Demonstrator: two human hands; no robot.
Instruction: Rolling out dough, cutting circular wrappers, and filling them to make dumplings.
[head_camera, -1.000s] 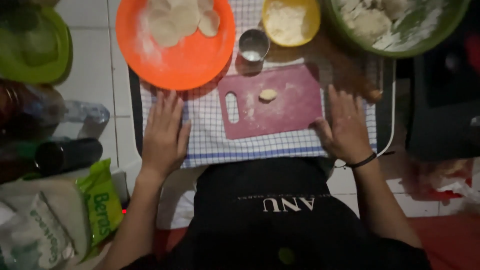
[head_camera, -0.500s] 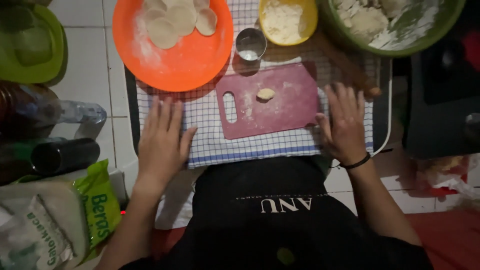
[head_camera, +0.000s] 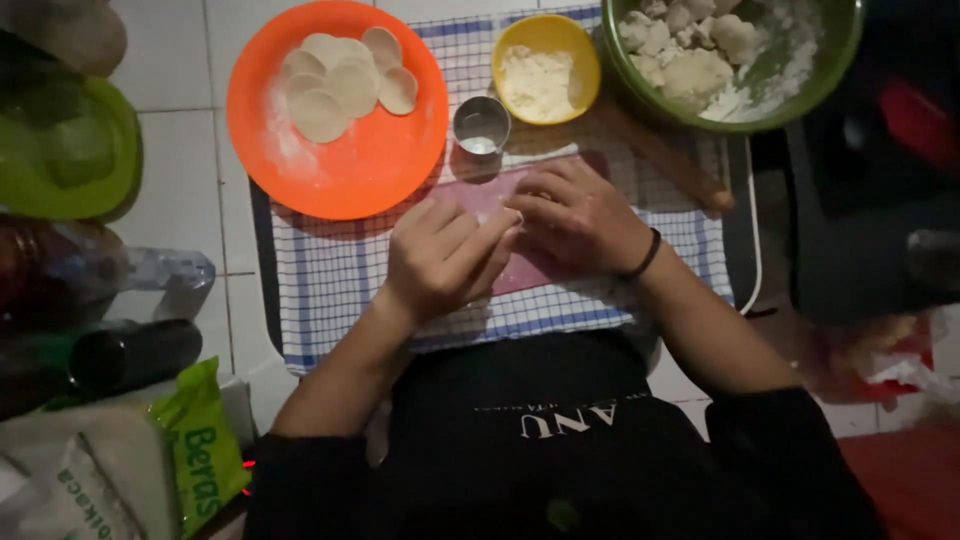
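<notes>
I reckon the dough piece is soft and sticky (hidden now), so pinch it lightly at its edges. My left hand (head_camera: 440, 262) and right hand (head_camera: 580, 215) meet, fingers curled, over the pink cutting board (head_camera: 470, 195); whether they're gripping it I cannot tell. Steel ring cutter (head_camera: 481, 126) just beyond.

Both hands cover most of the pink board (head_camera: 470, 195)

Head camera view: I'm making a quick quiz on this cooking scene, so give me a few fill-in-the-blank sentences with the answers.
1. The flat dough rounds lie on the ____ plate.
2. The left hand and right hand meet over the ____ cutting board.
3. The yellow bowl holds white ____.
4. The dough lumps sit in the ____ bowl.

Missing words: orange; pink; flour; green
</notes>
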